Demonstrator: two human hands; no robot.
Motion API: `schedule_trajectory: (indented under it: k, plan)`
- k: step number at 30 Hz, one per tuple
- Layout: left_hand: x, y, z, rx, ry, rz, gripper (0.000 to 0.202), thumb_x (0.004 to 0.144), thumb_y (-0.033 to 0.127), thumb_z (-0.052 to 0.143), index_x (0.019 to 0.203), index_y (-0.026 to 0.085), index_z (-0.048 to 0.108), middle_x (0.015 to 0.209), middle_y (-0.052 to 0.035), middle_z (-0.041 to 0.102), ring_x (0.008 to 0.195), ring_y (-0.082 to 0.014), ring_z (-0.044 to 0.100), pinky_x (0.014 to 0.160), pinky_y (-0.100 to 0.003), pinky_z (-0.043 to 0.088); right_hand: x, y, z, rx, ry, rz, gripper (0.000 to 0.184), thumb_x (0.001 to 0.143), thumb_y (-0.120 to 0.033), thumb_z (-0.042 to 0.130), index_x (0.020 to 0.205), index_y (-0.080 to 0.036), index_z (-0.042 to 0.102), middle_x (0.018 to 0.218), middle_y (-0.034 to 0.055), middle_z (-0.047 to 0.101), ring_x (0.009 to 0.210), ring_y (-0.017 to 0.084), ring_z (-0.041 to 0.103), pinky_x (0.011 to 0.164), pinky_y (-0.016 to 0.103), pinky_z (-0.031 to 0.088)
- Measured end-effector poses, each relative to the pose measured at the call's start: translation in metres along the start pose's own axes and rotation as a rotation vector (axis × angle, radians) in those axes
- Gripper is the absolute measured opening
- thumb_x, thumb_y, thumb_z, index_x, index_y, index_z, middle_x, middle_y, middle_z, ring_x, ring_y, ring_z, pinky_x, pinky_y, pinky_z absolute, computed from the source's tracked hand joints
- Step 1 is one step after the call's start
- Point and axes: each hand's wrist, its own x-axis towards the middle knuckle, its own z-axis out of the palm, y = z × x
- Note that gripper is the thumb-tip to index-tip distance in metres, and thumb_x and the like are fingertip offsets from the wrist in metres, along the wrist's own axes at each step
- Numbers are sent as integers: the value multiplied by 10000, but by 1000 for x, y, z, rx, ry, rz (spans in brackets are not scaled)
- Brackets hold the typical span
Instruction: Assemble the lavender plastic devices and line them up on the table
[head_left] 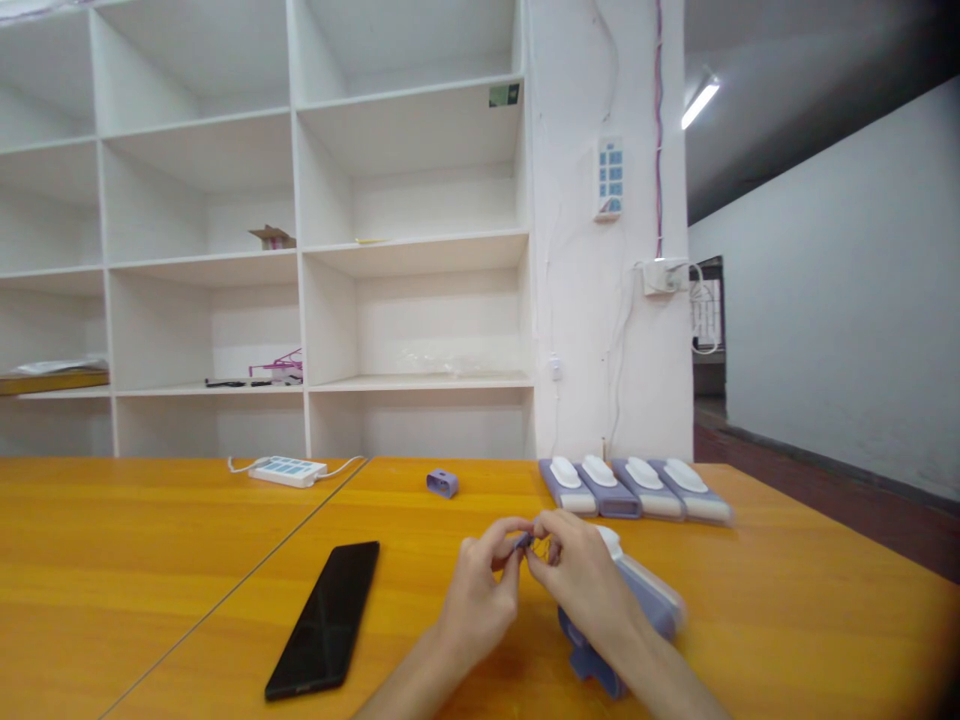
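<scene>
My left hand point(484, 585) and my right hand point(581, 570) meet above the table, fingertips pinched together on a small purple piece point(523, 541). Most of that piece is covered by fingers, so its exact kind does not show. Under and beyond my right wrist lies a purple and white device point(651, 598), partly hidden by the hand and arm. A purple part with a notched edge point(596, 672) sticks out below it on the near side. Farther off, a small hollow purple piece point(442, 484) rests alone on the tabletop.
Several purple and white devices point(636, 490) lie in a row at the table's back right. A black phone or tablet point(324, 620) is on the left of the orange wooden table point(420, 640). A white power strip point(287, 471) sits near white shelves point(416, 240).
</scene>
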Motion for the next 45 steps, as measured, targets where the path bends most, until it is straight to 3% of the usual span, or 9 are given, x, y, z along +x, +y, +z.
schedule_trajectory:
  k: [12, 19, 27, 36, 45]
  plan:
    - [-4, -5, 2, -8, 18, -12, 267, 940, 258, 549, 1185, 245, 655, 1059, -64, 755, 939, -215, 712, 877, -285, 531, -2, 10, -2, -32, -67, -155, 185, 922, -84, 494, 917, -212, 627, 935, 33, 608, 903, 201, 590, 816, 297, 448]
    - [-2, -4, 3, -28, 22, -33, 298, 930, 302, 570, 1202, 221, 660, 805, -38, 746, 726, -184, 685, 707, -251, 539, -2, 13, -9, -16, -84, -228, 221, 961, -117, 469, 874, -216, 646, 906, 27, 604, 865, 183, 580, 794, 290, 458]
    - [2, -5, 6, -267, 31, -105, 335, 887, 370, 647, 1170, 190, 664, 786, -46, 741, 754, -193, 693, 800, -311, 574, 6, 25, -21, 122, -147, -299, 209, 955, -150, 515, 884, -222, 698, 922, 24, 632, 887, 171, 599, 815, 280, 464]
    - [3, -9, 8, -416, 32, -153, 375, 867, 347, 694, 1183, 153, 636, 785, -51, 746, 777, -197, 705, 870, -386, 584, 5, 19, -18, 83, -164, -260, 236, 948, -130, 523, 886, -217, 734, 910, 36, 654, 869, 178, 612, 809, 277, 468]
    - [8, -16, 12, -426, 104, -193, 379, 851, 373, 695, 1151, 144, 666, 946, -111, 776, 871, -242, 731, 902, -412, 580, 0, 13, -19, 65, -147, -173, 183, 900, -163, 585, 1009, -243, 709, 950, 36, 665, 890, 194, 633, 802, 283, 478]
